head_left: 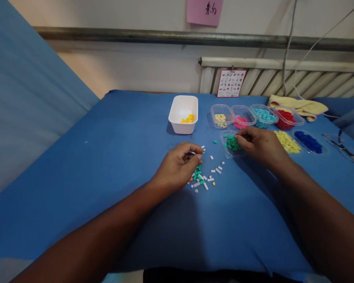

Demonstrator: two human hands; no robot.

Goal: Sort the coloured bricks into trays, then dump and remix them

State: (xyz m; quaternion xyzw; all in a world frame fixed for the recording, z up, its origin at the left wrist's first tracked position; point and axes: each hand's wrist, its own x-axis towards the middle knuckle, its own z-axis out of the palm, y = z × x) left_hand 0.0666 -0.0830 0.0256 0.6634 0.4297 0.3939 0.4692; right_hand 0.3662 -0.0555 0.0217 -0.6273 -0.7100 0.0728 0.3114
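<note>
My left hand (179, 163) hovers over or rests at a loose pile of small toy bricks (200, 177), mostly white and green. Its thumb and index fingertips come together, and whatever may be between them is too small to make out. My right hand (261, 145) is at the clear tub of green bricks (233, 143), fingertips pinched at its right side. Whether a brick is in that pinch is hidden. A few stray green bricks (215, 142) and white bricks (211, 157) lie between the two hands.
A white box (183, 103) with some yellow bricks stands behind my left hand. Clear tubs of cream (220, 120), pink (240, 122), light blue (264, 114), red (286, 118), pale yellow (287, 142) and dark blue bricks (308, 141) sit at right, near glasses (346, 148) and a yellow cloth (297, 105).
</note>
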